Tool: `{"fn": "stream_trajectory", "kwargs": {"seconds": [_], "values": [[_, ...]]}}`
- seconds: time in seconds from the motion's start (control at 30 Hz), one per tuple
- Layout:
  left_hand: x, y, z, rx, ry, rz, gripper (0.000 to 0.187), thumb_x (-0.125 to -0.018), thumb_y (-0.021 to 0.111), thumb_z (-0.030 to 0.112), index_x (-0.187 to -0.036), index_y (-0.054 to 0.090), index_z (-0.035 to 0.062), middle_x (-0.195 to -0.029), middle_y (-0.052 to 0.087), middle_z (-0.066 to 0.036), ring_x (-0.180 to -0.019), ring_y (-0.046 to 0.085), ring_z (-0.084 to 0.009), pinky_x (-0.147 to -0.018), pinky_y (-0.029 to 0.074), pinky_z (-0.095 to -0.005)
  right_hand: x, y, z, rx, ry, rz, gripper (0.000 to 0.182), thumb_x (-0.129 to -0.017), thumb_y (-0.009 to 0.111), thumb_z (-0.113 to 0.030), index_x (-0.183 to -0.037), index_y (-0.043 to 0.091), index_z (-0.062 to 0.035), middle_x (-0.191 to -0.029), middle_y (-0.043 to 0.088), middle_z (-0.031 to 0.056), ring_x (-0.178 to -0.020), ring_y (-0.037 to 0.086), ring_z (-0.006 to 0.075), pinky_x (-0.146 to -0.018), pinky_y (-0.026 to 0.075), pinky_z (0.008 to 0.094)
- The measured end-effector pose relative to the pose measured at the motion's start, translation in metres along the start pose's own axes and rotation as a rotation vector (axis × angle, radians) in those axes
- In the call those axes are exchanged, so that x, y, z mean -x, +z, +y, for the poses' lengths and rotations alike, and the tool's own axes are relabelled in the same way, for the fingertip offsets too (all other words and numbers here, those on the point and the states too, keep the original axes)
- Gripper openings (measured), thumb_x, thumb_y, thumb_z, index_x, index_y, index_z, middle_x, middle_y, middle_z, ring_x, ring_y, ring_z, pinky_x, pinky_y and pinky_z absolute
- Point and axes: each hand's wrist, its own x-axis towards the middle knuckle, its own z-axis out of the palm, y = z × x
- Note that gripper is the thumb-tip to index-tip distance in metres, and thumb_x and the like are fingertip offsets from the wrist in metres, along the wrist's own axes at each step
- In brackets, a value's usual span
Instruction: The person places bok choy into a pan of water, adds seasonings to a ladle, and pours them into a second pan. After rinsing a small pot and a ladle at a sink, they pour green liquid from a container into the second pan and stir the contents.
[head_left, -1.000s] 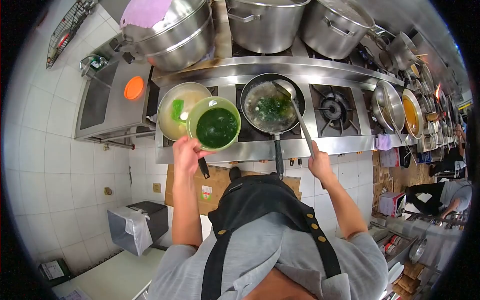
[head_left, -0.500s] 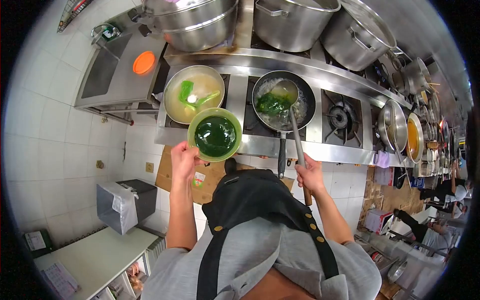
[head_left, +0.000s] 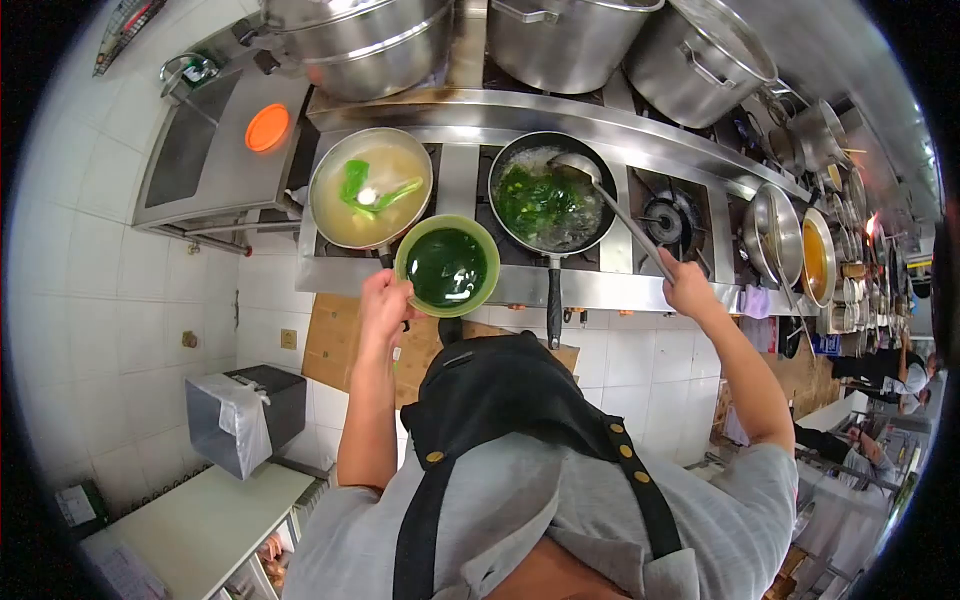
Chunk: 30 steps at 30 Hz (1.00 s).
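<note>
My left hand [head_left: 386,308] grips the rim of a green bowl [head_left: 489,250], which holds dark green leafy soup. The bowl is held in front of the stove, beside the frying pan. In my right hand [head_left: 692,290] is a long-handled ladle [head_left: 632,222], its head dipped at the far right inside the black frying pan [head_left: 554,245]. Chopped greens [head_left: 535,203] lie in bubbling clear liquid in that pan. To its left, a second pan [head_left: 318,185] of cloudy broth holds green stalks [head_left: 356,182] and a small white piece.
Large steel pots [head_left: 575,50] stand behind the burners. A bare gas burner [head_left: 668,218] is right of the frying pan, with steel bowls [head_left: 772,235] beyond it. At left are a sink counter with an orange lid [head_left: 267,128] and a bin [head_left: 275,410]. Other people [head_left: 885,370] are far right.
My right hand has moved right, swinging the ladle's handle to a flatter slant. The ladle's head has left the greens, which now spread wider. The bowl has shifted slightly right.
</note>
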Motion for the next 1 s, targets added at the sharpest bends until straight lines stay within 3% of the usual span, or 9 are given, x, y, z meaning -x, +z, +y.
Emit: {"fn": "stream_trajectory", "kwargs": {"seconds": [0.13,0.3,0.37,0.47,0.57,0.63,0.67,0.93,1.0], "values": [[-0.003,0.003,-0.007,0.079,-0.048,-0.023,0.007,-0.074,0.050,-0.001,-0.069,0.046,0.0004,-0.068,0.051,-0.009,-0.058,0.059,-0.0199,-0.050,0.058,-0.0398,0.022,-0.062,-0.039,-0.707,0.625,-0.409,0.045,-0.077,0.059,-0.004,-0.121,0.052,-0.0003,-0.060,0.051,0.0071,-0.038,0.046,0.0124,-0.036,0.040,0.0275],[-0.010,0.007,-0.017,0.052,-0.062,-0.034,0.007,-0.074,0.050,0.000,-0.068,0.045,0.0006,-0.070,0.051,-0.009,-0.058,0.059,-0.0210,-0.049,0.058,-0.0408,0.047,-0.051,-0.084,-1.608,0.984,-0.435,0.020,-0.081,0.056,-0.002,-0.100,0.055,-0.0042,-0.060,0.045,0.0000,-0.040,0.034,0.0049,-0.033,0.024,0.0211],[-0.013,0.009,-0.019,0.015,-0.065,-0.049,0.007,-0.074,0.050,0.000,-0.068,0.045,0.0009,-0.072,0.051,-0.010,-0.060,0.059,-0.0217,-0.050,0.058,-0.0408,0.051,-0.025,-0.101,-1.777,1.028,-0.411,0.028,-0.081,0.057,-0.003,-0.109,0.053,-0.0045,-0.062,0.046,0.0015,-0.042,0.035,0.0053,-0.034,0.023,0.0205],[-0.010,0.012,-0.016,-0.012,-0.039,-0.035,0.004,-0.072,0.050,-0.002,-0.073,0.046,-0.0010,-0.073,0.053,-0.011,-0.059,0.060,-0.0245,-0.049,0.057,-0.0426,0.046,-0.021,-0.139,-1.716,0.935,-0.388,0.039,-0.081,0.056,-0.003,-0.120,0.051,-0.0033,-0.064,0.047,0.0023,-0.042,0.038,0.0059,-0.034,0.028,0.0219],[-0.009,0.014,-0.015,-0.031,-0.038,-0.032,0.004,-0.071,0.050,-0.002,-0.072,0.046,0.0001,-0.071,0.052,-0.010,-0.058,0.060,-0.0236,-0.048,0.057,-0.0416,0.050,0.000,-0.140,-1.237,0.782,-0.288,0.052,-0.079,0.058,-0.005,-0.130,0.046,-0.0026,-0.064,0.056,0.0095,-0.044,0.052,0.0184,-0.039,0.041,0.0329],[-0.010,0.014,-0.014,-0.050,-0.062,-0.047,0.004,-0.072,0.049,-0.001,-0.071,0.045,0.0006,-0.073,0.052,-0.009,-0.061,0.060,-0.0228,-0.051,0.057,-0.0406,0.056,0.033,-0.106,-0.477,0.239,0.120,0.060,-0.075,0.061,-0.007,-0.132,0.043,-0.0031,-0.066,0.060,0.0206,-0.056,0.061,0.0344,-0.054,0.049,0.0425],[-0.009,0.013,-0.014,-0.066,-0.091,-0.056,0.005,-0.074,0.049,0.000,-0.070,0.045,0.0012,-0.074,0.052,-0.009,-0.064,0.060,-0.0220,-0.053,0.058,-0.0396,0.050,0.025,-0.099,-0.476,0.257,0.092,0.062,-0.072,0.060,-0.005,-0.131,0.043,-0.0030,-0.069,0.059,0.0261,-0.067,0.060,0.0431,-0.064,0.049,0.0461],[-0.016,0.003,-0.033,-0.052,-0.047,-0.032,0.004,-0.072,0.049,-0.001,-0.074,0.046,0.0006,-0.069,0.050,-0.006,-0.057,0.058,-0.0209,-0.050,0.058,-0.0424,0.023,0.053,-0.054,-0.313,0.153,0.152,0.058,-0.075,0.055,-0.002,-0.131,0.041,-0.0024,-0.063,0.059,0.0203,-0.054,0.059,0.0365,-0.052,0.049,0.0435],[-0.011,0.003,-0.033,-0.045,-0.057,-0.022,0.006,-0.072,0.050,-0.001,-0.072,0.045,0.0020,-0.068,0.049,-0.006,-0.056,0.057,-0.0201,-0.050,0.058,-0.0422,0.029,0.022,-0.085,-1.043,0.697,-0.234,0.041,-0.079,0.053,-0.001,-0.119,0.048,-0.0005,-0.060,0.053,0.0084,-0.044,0.051,0.0187,-0.038,0.041,0.0314]]}}
